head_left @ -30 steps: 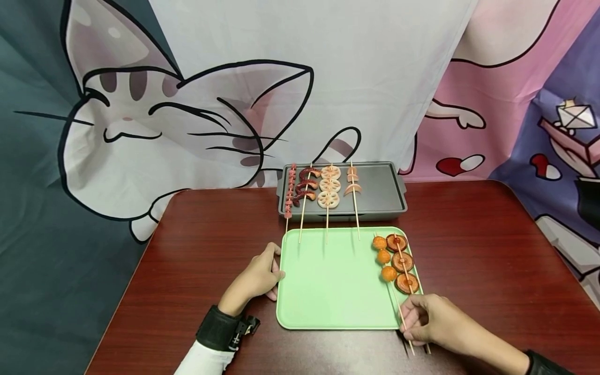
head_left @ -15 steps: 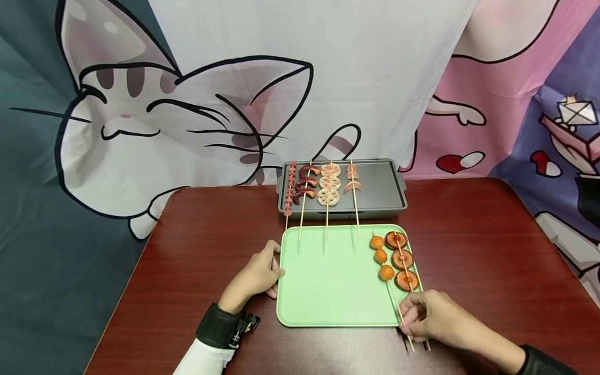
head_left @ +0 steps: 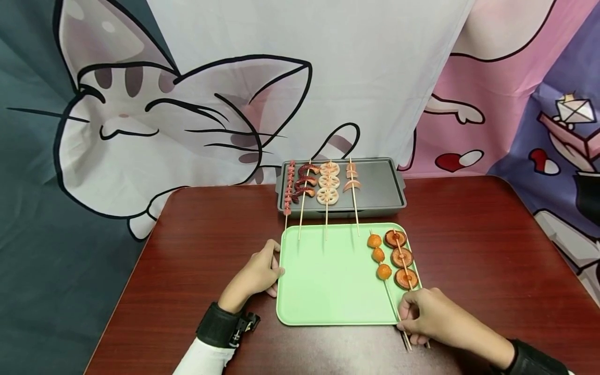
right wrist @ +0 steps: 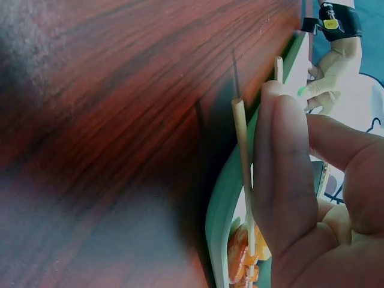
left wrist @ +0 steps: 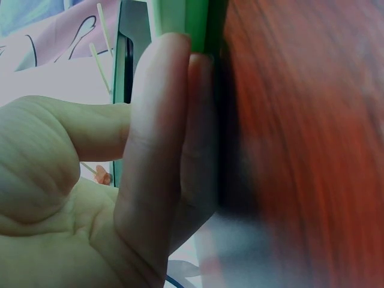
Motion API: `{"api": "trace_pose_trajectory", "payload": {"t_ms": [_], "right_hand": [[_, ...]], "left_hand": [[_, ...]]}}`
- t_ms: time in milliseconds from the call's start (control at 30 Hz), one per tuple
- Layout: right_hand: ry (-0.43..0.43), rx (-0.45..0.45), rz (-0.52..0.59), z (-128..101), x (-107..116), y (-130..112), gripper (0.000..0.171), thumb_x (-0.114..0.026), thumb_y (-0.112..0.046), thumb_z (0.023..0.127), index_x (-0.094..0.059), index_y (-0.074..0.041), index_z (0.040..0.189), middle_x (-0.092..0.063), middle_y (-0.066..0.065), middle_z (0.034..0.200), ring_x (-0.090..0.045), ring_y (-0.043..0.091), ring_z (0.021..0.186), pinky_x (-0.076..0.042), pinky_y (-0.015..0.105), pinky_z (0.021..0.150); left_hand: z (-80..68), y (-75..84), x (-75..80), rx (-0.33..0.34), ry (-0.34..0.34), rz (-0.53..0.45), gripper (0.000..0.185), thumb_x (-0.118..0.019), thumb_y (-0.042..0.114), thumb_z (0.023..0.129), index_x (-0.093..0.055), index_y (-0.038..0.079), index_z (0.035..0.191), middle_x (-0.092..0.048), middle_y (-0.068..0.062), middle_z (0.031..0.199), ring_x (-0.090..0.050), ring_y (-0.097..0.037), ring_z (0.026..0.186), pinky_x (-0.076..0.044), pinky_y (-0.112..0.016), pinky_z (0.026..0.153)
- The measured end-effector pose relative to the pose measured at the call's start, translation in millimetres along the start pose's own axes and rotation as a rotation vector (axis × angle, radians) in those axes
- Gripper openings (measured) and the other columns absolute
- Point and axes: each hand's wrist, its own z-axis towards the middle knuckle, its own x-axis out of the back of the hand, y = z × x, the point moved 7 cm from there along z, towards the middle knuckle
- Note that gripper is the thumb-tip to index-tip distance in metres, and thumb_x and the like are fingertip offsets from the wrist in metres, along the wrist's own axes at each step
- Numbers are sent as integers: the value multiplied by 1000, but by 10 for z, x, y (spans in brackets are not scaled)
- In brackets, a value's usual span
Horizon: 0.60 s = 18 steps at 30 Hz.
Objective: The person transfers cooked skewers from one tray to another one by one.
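Observation:
A light green tray [head_left: 328,291] lies on the table. At its left edge my left hand [head_left: 255,273] grips the rim, thumb on top; in the left wrist view its fingertips [left wrist: 171,51] meet the tray's side. My right hand [head_left: 433,315] pinches the bare stick of a skewer with orange balls [head_left: 384,271], by the tray's front right corner. Beside it, along the right edge, lies a skewer of round brown mushroom slices [head_left: 402,258]. The right wrist view shows that second stick's end [right wrist: 239,114] just outside the fingers.
Behind the green tray stands a grey baking pan [head_left: 379,192]. Across its left part lie skewers of pink pieces [head_left: 288,198], dark red curled pieces [head_left: 305,181], lotus root slices [head_left: 327,196] and pale orange pieces [head_left: 351,185]. Their sticks reach over the green tray's back edge.
The orange-ball skewer has shifted slightly left, away from the mushroom skewer, with my right hand on its stick. My left hand has stayed on the tray's edge.

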Motion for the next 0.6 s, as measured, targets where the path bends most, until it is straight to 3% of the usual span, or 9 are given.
{"api": "trace_pose_trajectory", "payload": {"t_ms": [600], "right_hand": [[-43,16,-7,45,35,-61,21,-81,-13,88,-63,-14,78,-65,-8,60,-65,6,48,-57,26,43]], "left_hand": [[3,-8,1,8,-2,11,44,-63,-4,99,-42,0,138,-56,-15,83,-64,-24,47,-59,-38,44]]}}
